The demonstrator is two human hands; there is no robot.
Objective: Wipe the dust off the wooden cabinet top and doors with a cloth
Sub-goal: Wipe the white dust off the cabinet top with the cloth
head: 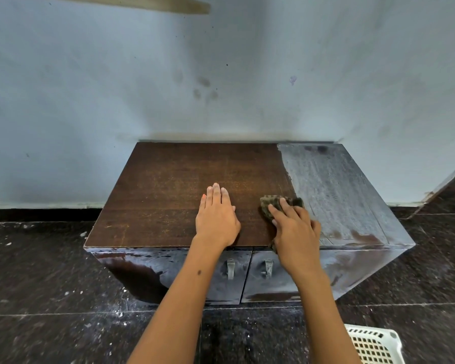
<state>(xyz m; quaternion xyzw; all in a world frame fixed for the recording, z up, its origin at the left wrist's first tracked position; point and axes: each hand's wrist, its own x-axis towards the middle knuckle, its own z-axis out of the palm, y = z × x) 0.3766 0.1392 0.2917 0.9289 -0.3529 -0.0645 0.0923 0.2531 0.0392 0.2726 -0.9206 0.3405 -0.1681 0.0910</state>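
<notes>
The wall [221, 74] rises pale behind everything, and the dark tiled floor [50, 285] spreads below it, flecked with white specks. Against the wall stands the wooden cabinet [168, 185], seen from above. Most of its top shows clean brown wood, while a grey dusty strip [331, 190] remains along the right side. That split suggests the top is well along but not finished. The two doors [263, 282] on the front look smeared and grey, so they probably have yet to be wiped properly; each carries a small handle [230, 268].

The left hand [217, 219] lies flat and open on the cleaned wood with fingers together, holding nothing. It likely steadies the person who leans over the cabinet. The right hand [294, 227] presses down on the cloth [271, 204], its grip spread over the crumpled fabric rather than closed around it, which suits pushing the cloth across a flat surface. The cloth lies under the fingers and pokes out beyond the fingertips, right at the border between clean wood and dust. A bit of it also hangs at the front edge near the wrist. A white basket [373, 345] sits on the floor at the lower right.
</notes>
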